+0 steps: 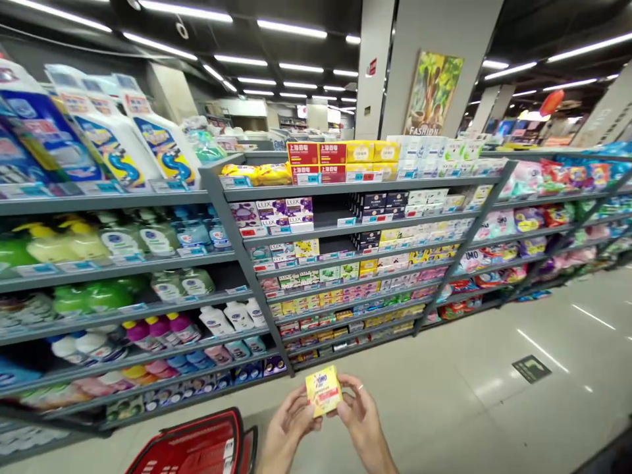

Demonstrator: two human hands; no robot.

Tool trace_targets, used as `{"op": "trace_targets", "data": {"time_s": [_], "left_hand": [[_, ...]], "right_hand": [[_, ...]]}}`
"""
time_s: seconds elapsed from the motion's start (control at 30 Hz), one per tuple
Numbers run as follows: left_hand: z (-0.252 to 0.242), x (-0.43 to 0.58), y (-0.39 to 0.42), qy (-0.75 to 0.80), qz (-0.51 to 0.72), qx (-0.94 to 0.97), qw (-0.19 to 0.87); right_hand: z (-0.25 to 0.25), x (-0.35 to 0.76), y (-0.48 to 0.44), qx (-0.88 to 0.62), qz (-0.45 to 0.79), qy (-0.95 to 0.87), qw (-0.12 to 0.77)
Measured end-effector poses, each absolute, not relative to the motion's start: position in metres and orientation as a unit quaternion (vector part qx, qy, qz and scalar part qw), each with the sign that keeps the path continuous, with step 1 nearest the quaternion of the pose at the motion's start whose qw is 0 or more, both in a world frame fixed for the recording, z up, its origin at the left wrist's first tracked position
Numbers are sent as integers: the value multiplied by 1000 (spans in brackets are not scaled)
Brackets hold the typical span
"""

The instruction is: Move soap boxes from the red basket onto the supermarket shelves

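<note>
Both of my hands hold a yellow soap box [323,390] marked OMO, its printed front facing up toward me. My left hand [292,421] grips the box's left side, thumb on the front near the lower corner. On the opposite side my right hand [360,418] closes on the right edge, with a ring on one finger. The box is raised above the floor in front of the soap shelves [316,236]. Below and left of my hands stands a red shopping basket [197,447], partly cut off by the frame's bottom edge.
Shelves of bottled hand wash and cleaners [118,260] run along the left. Bagged detergents [533,219] fill the shelving at right. Pale tiled floor [474,368] carries a dark floor sign [531,368]. A pillar [439,26] rises behind the shelves.
</note>
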State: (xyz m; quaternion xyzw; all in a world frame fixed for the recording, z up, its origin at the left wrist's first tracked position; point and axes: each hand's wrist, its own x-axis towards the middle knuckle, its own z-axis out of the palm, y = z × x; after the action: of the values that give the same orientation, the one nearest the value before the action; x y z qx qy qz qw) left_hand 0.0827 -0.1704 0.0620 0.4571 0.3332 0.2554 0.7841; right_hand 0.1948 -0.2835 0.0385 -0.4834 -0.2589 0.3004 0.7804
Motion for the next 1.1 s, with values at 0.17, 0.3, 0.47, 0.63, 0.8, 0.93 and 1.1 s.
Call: {"op": "trace_targets", "data": {"time_s": [0.17, 0.3, 0.47, 0.63, 0.8, 0.93, 1.1], "left_hand": [[67, 121, -198, 383, 261, 438, 770], [73, 157, -207, 371, 212, 455, 781], [69, 217, -204, 300, 129, 464, 824], [56, 279, -199, 217, 54, 483, 847], [47, 323, -207, 176, 32, 487, 855], [47, 347, -216, 192, 74, 486, 849], [59, 363, -236, 227, 140, 501, 823]], "right_hand": [[57, 246, -321, -532, 316, -309, 722], [60, 281, -341, -619, 223, -333, 675], [50, 309, -356, -682, 142, -265, 667], [33, 333, -372, -721, 75, -183, 664], [5, 371, -381, -704, 41, -146, 694], [0, 409, -379, -673, 52, -149, 723], [26, 459, -395, -673, 140, -257, 680]]}}
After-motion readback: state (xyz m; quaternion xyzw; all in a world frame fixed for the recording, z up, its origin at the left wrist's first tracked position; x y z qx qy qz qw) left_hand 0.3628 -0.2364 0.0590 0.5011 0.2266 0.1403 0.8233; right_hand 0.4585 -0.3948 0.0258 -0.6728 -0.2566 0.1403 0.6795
